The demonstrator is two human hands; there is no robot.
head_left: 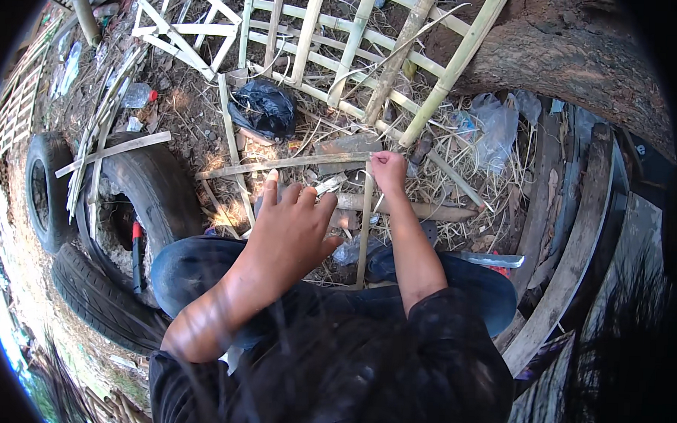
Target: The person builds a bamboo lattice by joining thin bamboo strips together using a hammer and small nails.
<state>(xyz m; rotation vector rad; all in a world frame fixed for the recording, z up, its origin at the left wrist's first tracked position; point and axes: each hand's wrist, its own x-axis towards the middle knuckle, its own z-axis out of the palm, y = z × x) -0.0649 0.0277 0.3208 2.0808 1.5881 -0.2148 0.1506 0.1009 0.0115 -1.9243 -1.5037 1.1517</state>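
My right hand (pixel 389 172) is closed in a pinch where two bamboo strips meet at a corner. One flat bamboo strip (pixel 310 161) runs leftward from there across the ground litter. The other bamboo strip (pixel 364 242) points back toward my lap. Fingers spread, my left hand (pixel 287 223) hovers just on the near side of the first strip; its index fingertip is close to that strip, and whether it touches I cannot tell. Another thin strip (pixel 233 144) passes under the first one at its left end. A metal blade (pixel 490 259) lies by my right knee.
Beyond my hands stands a bamboo lattice (pixel 351 55), with a black plastic bag (pixel 264 108) in front of it. Old tyres (pixel 157 183) lie at my left, one holding a red-and-black-handled tool (pixel 137 257). A tree trunk (pixel 568 52) and curved wooden planks (pixel 575 257) border the right.
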